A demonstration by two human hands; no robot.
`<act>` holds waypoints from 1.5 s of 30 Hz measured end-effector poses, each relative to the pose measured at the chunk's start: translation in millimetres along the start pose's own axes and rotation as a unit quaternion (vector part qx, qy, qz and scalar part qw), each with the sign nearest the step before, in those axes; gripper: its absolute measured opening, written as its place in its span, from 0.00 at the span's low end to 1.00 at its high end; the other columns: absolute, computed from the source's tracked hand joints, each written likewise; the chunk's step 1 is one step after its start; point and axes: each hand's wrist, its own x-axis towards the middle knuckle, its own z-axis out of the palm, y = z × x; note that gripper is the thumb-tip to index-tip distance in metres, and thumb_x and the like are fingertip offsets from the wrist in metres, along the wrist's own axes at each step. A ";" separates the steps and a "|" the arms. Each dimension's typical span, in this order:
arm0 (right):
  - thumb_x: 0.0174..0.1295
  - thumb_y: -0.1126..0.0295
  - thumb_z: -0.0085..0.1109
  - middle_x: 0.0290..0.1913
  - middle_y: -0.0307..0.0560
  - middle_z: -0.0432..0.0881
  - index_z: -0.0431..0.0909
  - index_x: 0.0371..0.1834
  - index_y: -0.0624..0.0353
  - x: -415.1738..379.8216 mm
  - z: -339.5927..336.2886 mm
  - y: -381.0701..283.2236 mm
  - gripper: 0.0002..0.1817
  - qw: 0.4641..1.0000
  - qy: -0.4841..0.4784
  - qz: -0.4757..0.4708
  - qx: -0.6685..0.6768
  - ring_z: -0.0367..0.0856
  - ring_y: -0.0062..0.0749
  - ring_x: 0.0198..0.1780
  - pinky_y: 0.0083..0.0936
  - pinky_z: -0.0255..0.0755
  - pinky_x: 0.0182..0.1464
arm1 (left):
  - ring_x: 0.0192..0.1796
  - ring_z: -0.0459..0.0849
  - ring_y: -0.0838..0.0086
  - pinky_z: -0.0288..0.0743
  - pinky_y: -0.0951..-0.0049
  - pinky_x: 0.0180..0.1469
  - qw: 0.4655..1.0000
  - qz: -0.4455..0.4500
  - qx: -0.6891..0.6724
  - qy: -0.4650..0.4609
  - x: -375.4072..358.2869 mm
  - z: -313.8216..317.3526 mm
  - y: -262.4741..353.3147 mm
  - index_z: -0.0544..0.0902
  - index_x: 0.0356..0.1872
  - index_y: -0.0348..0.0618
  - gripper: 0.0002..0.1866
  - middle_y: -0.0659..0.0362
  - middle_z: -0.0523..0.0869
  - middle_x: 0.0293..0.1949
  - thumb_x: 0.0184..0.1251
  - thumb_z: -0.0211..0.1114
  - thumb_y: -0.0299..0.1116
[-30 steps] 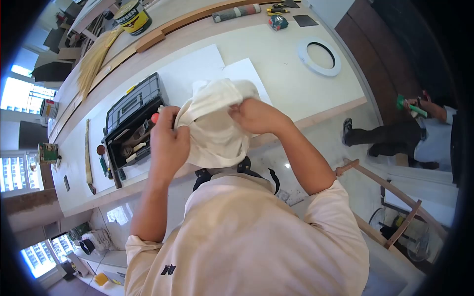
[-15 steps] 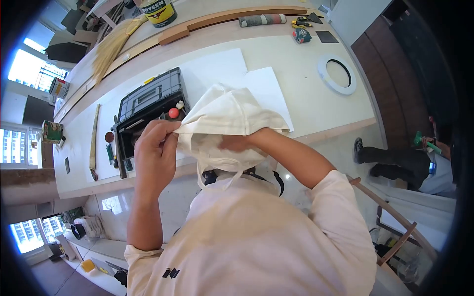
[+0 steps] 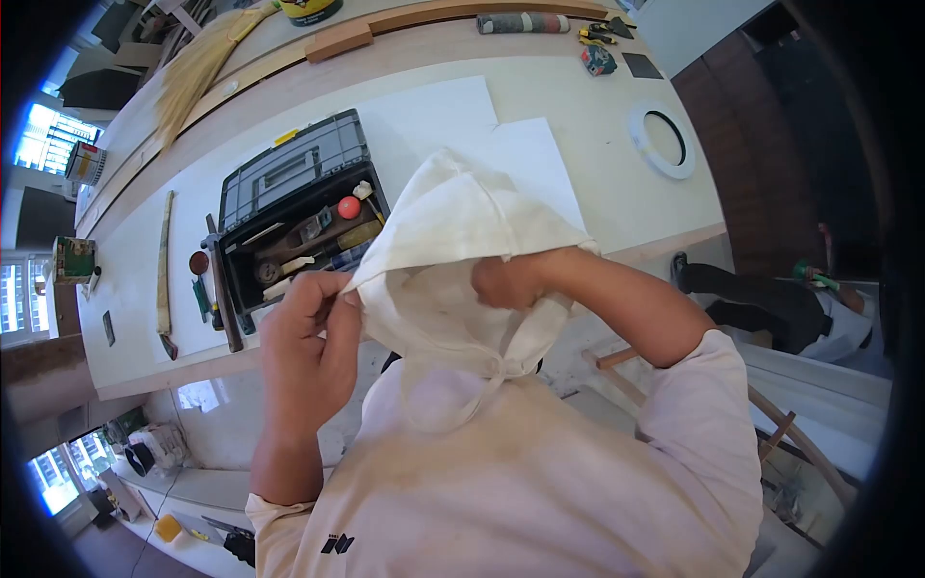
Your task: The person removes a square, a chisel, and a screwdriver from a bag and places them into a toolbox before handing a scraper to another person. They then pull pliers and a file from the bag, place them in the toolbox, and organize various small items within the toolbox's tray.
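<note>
Cloth bag (image 3: 453,250) over open toolbox (image 3: 294,217)

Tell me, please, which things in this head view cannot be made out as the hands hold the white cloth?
- Right hand: its fingers are hidden by folds of the white cloth.
- Toolbox: its near corner is covered by the cloth, and the small tools inside are too small to identify.
- Paint can: cut off by the top edge.
- Other person: mostly lost in the dark right rim.
</note>
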 end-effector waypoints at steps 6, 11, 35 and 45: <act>0.58 0.52 0.60 0.31 0.50 0.85 0.86 0.34 0.52 33.4 -20.0 14.8 0.16 0.701 0.616 0.228 0.279 0.84 0.46 0.35 0.40 0.77 0.43 | 0.28 0.77 0.85 0.70 0.82 0.31 0.998 0.005 -0.045 -0.035 4.8 -19.0 -12.7 0.78 0.36 0.32 0.04 0.60 0.82 0.25 0.70 0.57 0.22; 0.56 0.52 0.61 0.31 0.49 0.85 0.85 0.34 0.52 39.6 -35.7 5.5 0.16 0.682 0.586 0.318 0.299 0.84 0.46 0.35 0.41 0.77 0.43 | 0.27 0.74 0.86 0.68 0.81 0.29 0.998 0.028 -0.037 -0.034 17.7 -25.1 -26.8 0.78 0.35 0.32 0.04 0.61 0.79 0.22 0.68 0.58 0.23; 0.52 0.54 0.61 0.31 0.47 0.83 0.81 0.30 0.50 9.5 -79.1 -26.6 0.13 0.663 0.508 0.494 0.242 0.82 0.48 0.35 0.44 0.74 0.39 | 0.24 0.73 0.83 0.68 0.77 0.27 0.992 0.052 -0.066 -0.098 20.6 -5.4 -30.7 0.78 0.35 0.33 0.06 0.60 0.79 0.20 0.69 0.59 0.26; 0.55 0.57 0.61 0.36 0.50 0.83 0.81 0.36 0.53 26.5 -66.0 -27.0 0.13 0.652 0.533 0.470 0.264 0.82 0.49 0.39 0.43 0.74 0.43 | 0.28 0.77 0.84 0.73 0.79 0.32 0.992 0.054 -0.044 -0.104 14.0 -9.6 -34.2 0.78 0.37 0.33 0.04 0.61 0.82 0.26 0.70 0.58 0.24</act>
